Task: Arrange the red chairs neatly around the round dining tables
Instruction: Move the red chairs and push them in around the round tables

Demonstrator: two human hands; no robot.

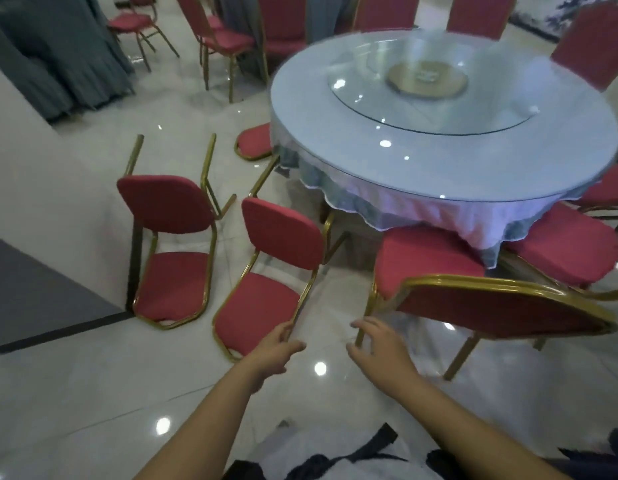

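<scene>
Red toppled chair (257, 306): on its back on the floor (93, 375).
Left grip (276, 348): fingers extended, tips touching its gold frame just ahead.
Right grip (380, 348): spread, empty, beside upright chair (491, 306) leg.

A banquet hall: clothed round tables (439, 161) with glass turntables (429, 109), red chairs (283, 233).

Glossy white tile floor (93, 393) throughout; grey drapes (58, 64) far left; white wall (41, 185) left, dark panel (41, 289) near it; blurred mural (557, 15) far right.
</scene>
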